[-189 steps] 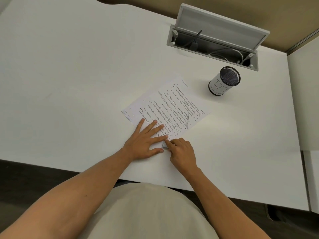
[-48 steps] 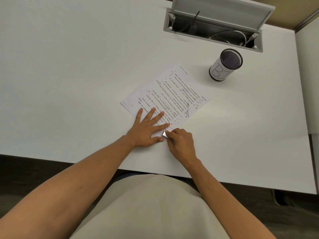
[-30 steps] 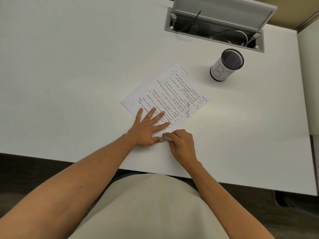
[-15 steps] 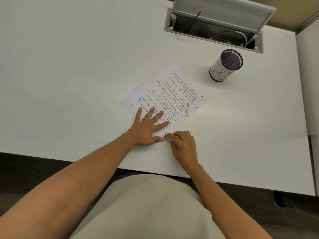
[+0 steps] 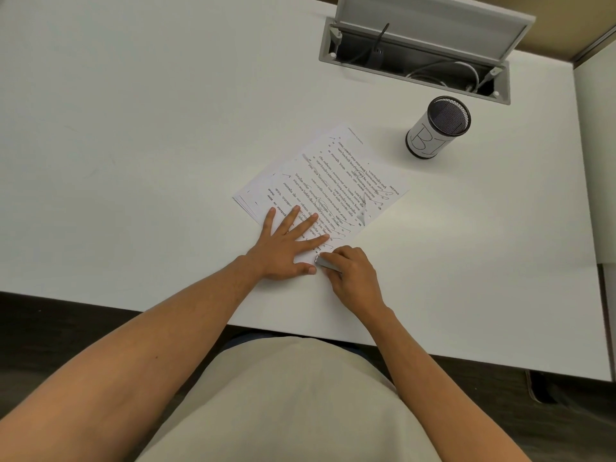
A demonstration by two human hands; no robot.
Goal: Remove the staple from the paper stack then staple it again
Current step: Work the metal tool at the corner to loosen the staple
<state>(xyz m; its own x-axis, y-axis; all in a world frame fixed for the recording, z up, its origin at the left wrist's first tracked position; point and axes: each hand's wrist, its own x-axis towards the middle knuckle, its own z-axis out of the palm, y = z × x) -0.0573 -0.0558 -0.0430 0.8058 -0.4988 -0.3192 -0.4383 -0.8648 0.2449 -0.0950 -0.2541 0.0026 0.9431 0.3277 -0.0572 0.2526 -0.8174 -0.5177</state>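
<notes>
A stack of printed paper point(image 5: 330, 175) lies at an angle on the white desk point(image 5: 133, 128). My left hand point(image 5: 286, 245) lies flat on the stack's near corner, fingers spread, and presses it down. My right hand point(image 5: 353, 275) is closed around a small silver metal tool point(image 5: 325, 262). The tool's tip sits at the near corner of the paper, just beside my left thumb. The staple itself is too small to make out.
A black mesh pen cup point(image 5: 436, 128) with a white label stands to the far right of the paper. Behind it an open cable hatch point(image 5: 416, 48) with wires is set into the desk. The desk's front edge runs just below my wrists.
My right hand has shifted slightly and the silver tool shows more at the paper's corner. My left hand and the paper stay in place.
</notes>
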